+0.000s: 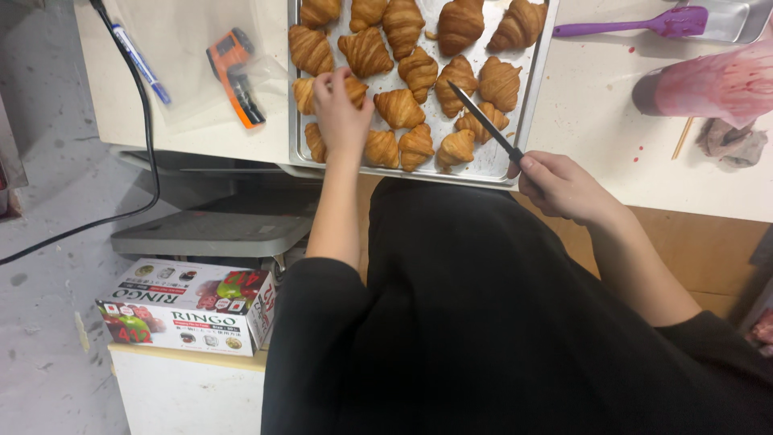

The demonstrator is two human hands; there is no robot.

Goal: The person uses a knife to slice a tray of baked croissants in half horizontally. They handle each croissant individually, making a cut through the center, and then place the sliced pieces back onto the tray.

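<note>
We see a metal baking tray (531,105) lying on a pale desk (596,121), filled with golden-brown croissants in rough rows. Our left hand (338,113) reaches over the tray's near left corner, and its fingers (328,83) are closed around 1 croissant (304,94) at the left side of the tray, with the palm covering much of that pastry. Other croissants lie just beside it, touching or nearly touching.

Our right hand (564,185) sits at the tray's near right edge, its fingers clenched around the handle of a knife (483,121). The dark, slim blade slants up and to the left over the tray, and its tip lies near a croissant in the middle row (456,78).

To the left of the tray, a clear plastic bag (185,56) lies on the desk with an orange and black handheld tool (233,72) and a blue pen (141,63) showing through or beside it. A black cable (149,137) runs from the desk down toward the grey floor. To the right, a purple spatula (644,24) lies near the top edge, and a piping bag with red filling (717,84) rests well apart from the tray, with red spatters about it and a crumpled cloth (733,143) just below. Lower left, a printed cardboard box (189,306) sits on a white unit.
</note>
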